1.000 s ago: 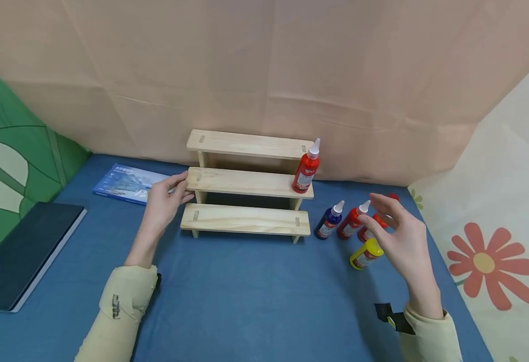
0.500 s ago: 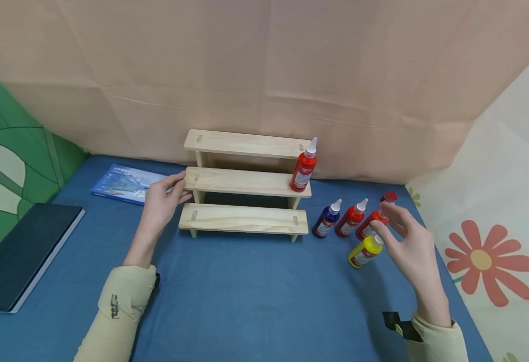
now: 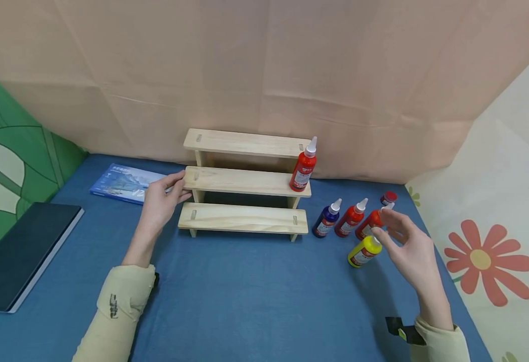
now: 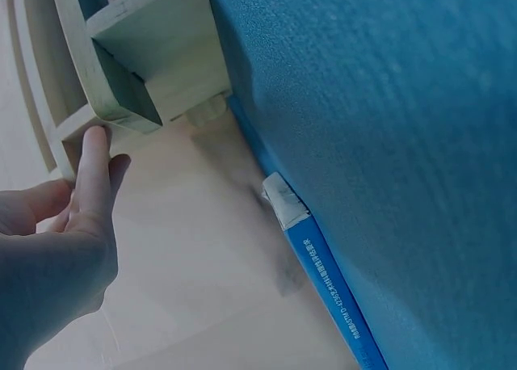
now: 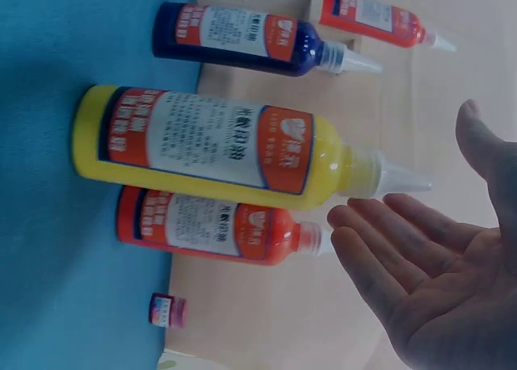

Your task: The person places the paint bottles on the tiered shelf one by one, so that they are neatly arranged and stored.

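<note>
One yellow bottle (image 3: 363, 253) stands upright right of centre in the head view, its pale nozzle close to the right hand (image 3: 410, 251). It looks like smooth, squeezable plastic: probably light, a little slippery, hardly fragile, but narrow enough to tip if nudged. The best hold is likely round the body just below the shoulder, without a hard squeeze; the thin nozzle would make a poor grip. The right hand has thumb and fingers spread by that nozzle; whether any fingertip touches it, I cannot tell.

Two red bottles (image 3: 349, 223) and a dark blue bottle (image 3: 325, 222) stand up and left of the yellow one, with a small red-capped jar (image 3: 388, 197) beyond, towards the upper right. Near the centre, the wooden rack (image 3: 241, 180) carries a third red bottle (image 3: 303, 172) at the right end of its middle tier; the left hand (image 3: 161, 201) pinches that tier's left end. Farther left lie a flat blue package (image 3: 124, 182) and a dark book (image 3: 24, 251).

Compared with one second ago, the right hand sits slightly lower and farther right, and the jar, then mostly hidden behind its fingers, shows clear. The bottles keep their places.
</note>
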A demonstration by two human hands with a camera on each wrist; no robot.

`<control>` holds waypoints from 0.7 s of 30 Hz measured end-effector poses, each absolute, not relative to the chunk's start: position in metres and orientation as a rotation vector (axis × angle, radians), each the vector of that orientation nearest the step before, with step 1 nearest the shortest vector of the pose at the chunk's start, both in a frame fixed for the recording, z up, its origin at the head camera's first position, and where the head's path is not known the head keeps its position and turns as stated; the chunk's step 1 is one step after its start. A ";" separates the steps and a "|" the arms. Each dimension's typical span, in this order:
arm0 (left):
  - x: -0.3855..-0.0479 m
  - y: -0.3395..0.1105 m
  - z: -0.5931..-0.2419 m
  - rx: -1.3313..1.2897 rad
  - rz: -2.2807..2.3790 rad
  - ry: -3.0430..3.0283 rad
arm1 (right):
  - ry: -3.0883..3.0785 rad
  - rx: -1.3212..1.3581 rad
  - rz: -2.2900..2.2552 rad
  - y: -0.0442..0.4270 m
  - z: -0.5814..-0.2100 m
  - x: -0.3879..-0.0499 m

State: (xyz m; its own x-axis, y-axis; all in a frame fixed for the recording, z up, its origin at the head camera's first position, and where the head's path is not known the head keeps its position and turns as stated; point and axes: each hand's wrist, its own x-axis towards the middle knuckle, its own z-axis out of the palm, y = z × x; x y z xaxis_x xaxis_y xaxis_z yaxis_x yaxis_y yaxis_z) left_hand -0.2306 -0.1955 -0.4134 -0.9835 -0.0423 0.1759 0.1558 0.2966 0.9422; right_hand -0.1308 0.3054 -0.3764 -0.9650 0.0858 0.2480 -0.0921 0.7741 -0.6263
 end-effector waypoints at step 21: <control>-0.231 -0.194 -0.413 -0.076 -1.772 -2.386 | -2.789 0.022 0.988 0.312 -0.410 -0.118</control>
